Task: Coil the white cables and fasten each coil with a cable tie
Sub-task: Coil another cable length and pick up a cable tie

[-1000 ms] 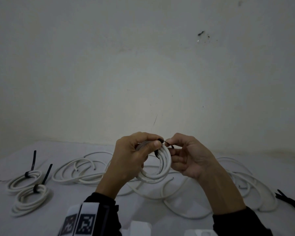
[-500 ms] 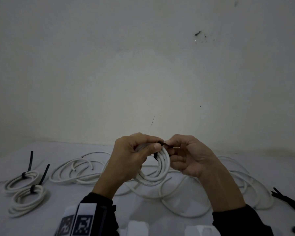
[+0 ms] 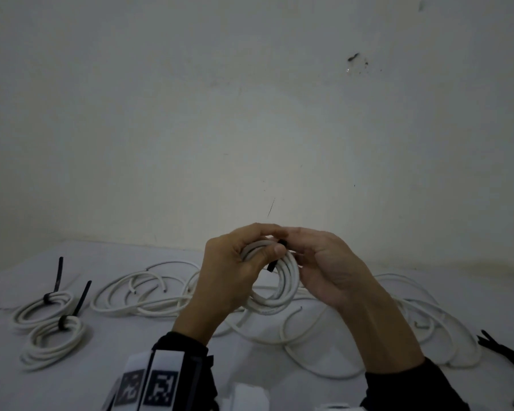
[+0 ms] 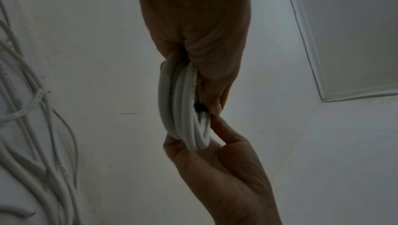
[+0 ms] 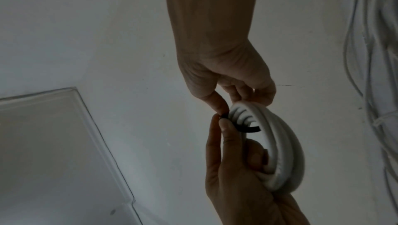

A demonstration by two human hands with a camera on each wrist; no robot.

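The left hand [image 3: 229, 274] grips the white coil [image 3: 282, 280] above the worktop [image 3: 131, 345]; the right hand [image 3: 324, 262] pinches the black tie [image 5: 247, 129] at the coil's top. The cable looks light and springy, so hold across all loops beside the tie, probably not yet locked

Counting as I go: one white coil [image 3: 279, 280] up in my two hands, one black cable tie [image 3: 275, 262] looped on it. Two tied coils, the far one [image 3: 39, 310] and the near one [image 3: 54, 339], each with one tie. Loose white cables [image 3: 149, 295] tangle together, count unclear. Spare ties [image 3: 505, 350] at the right, number unclear.
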